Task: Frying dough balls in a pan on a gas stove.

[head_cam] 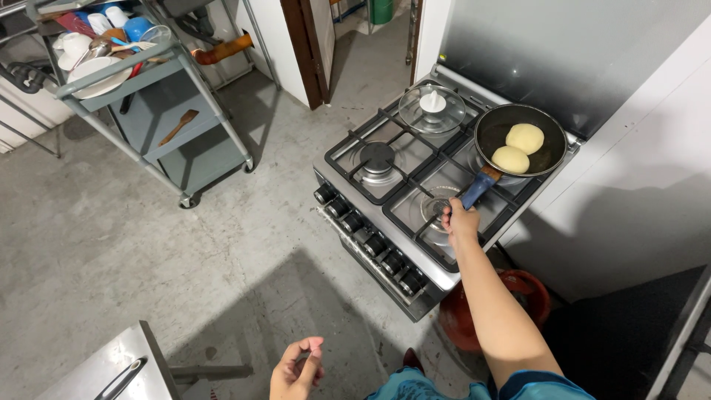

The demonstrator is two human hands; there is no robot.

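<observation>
A black frying pan (552, 141) with a blue handle (475, 190) sits on the back right burner of a steel gas stove (415, 259). Two pale round dough pieces (518, 148) lie in it. My right hand (459, 222) reaches out and grips the end of the pan handle. My left hand (296, 370) hangs low near my body, fingers loosely curled, holding nothing. A glass lid (432, 108) with a white knob rests on the back left burner.
A row of black knobs (370, 237) lines the stove front. A red gas cylinder (533, 296) stands by the stove. A grey rack (148, 89) with dishes stands at the left. A steel surface (111, 370) is at the bottom left.
</observation>
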